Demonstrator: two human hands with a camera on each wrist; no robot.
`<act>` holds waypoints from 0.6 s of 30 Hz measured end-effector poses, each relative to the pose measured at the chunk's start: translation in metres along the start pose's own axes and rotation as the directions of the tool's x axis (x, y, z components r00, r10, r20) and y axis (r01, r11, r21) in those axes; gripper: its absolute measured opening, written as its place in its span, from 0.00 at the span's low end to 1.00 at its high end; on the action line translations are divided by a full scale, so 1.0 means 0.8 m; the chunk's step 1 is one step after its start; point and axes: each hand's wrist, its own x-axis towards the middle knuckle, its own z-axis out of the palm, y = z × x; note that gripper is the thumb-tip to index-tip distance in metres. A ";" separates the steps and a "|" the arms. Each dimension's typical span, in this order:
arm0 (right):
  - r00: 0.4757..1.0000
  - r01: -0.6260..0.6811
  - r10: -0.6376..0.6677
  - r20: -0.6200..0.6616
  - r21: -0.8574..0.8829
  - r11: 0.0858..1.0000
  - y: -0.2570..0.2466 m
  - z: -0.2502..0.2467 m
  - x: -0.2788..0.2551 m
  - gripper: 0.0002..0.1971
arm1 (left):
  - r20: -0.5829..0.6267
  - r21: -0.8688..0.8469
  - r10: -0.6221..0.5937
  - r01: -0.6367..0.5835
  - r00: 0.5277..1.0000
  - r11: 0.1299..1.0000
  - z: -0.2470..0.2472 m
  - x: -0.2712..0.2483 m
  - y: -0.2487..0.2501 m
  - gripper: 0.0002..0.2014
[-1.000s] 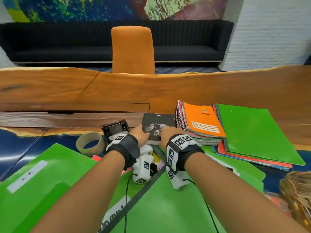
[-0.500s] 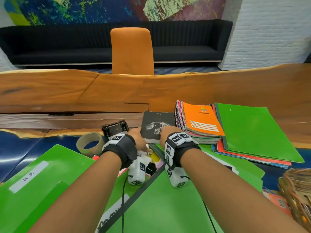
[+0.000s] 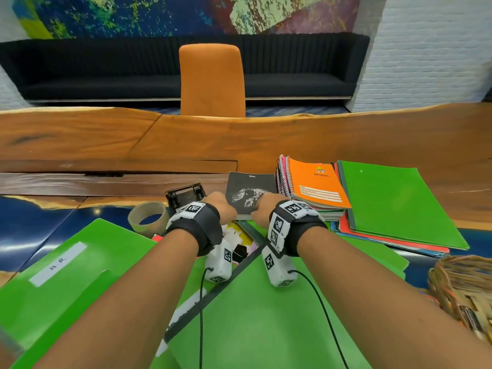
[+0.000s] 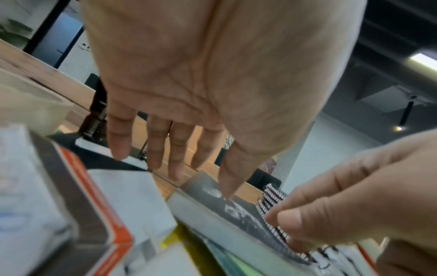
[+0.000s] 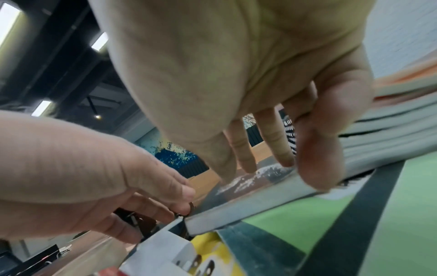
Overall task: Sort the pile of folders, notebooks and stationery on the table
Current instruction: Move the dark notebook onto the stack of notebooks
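A black notebook [image 3: 250, 186] with a grey picture on its cover lies flat beside a stack of spiral notebooks [image 3: 316, 187] topped by an orange one. My left hand [image 3: 222, 206] is at its near left corner. In the left wrist view the thumb touches the cover [image 4: 238, 212], and the straight fingers [image 4: 175, 147] reach past the left edge. My right hand [image 3: 266, 206] is at the near right corner, its fingertips [image 5: 279, 149] resting on the cover [image 5: 248, 186] and one finger bent over the near edge. Large green folders [image 3: 253, 315] lie under my forearms.
A pile of green, red and blue folders [image 3: 394, 206] lies right of the spiral stack. A tape roll [image 3: 149, 217] and a black desk tool [image 3: 186, 195] sit left of my hands. A wicker basket [image 3: 466, 288] stands at the right edge. An orange chair [image 3: 211, 81] stands beyond the wooden table [image 3: 106, 145].
Both hands stay at the black notebook's near edge. The view has shifted slightly and nothing else has visibly moved.
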 end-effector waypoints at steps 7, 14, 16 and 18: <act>0.998 0.022 -0.017 -0.058 0.087 0.996 0.000 -0.025 -0.071 0.16 | -0.071 0.026 0.109 -0.107 0.991 0.994 -0.027 -0.073 0.007 0.05; 0.992 0.123 -0.120 -0.031 0.117 0.985 -0.019 -0.017 -0.168 0.21 | -0.084 -0.002 0.125 -0.126 0.989 0.992 -0.019 -0.163 -0.026 0.17; 0.992 0.125 -0.124 -0.019 0.104 0.987 -0.023 -0.005 -0.182 0.21 | -0.086 0.037 0.107 -0.104 0.991 0.994 -0.008 -0.175 -0.037 0.17; 0.989 0.142 -0.143 0.019 0.053 0.988 -0.024 0.014 -0.198 0.21 | -0.096 0.030 0.099 -0.096 0.990 0.995 0.004 -0.192 -0.052 0.16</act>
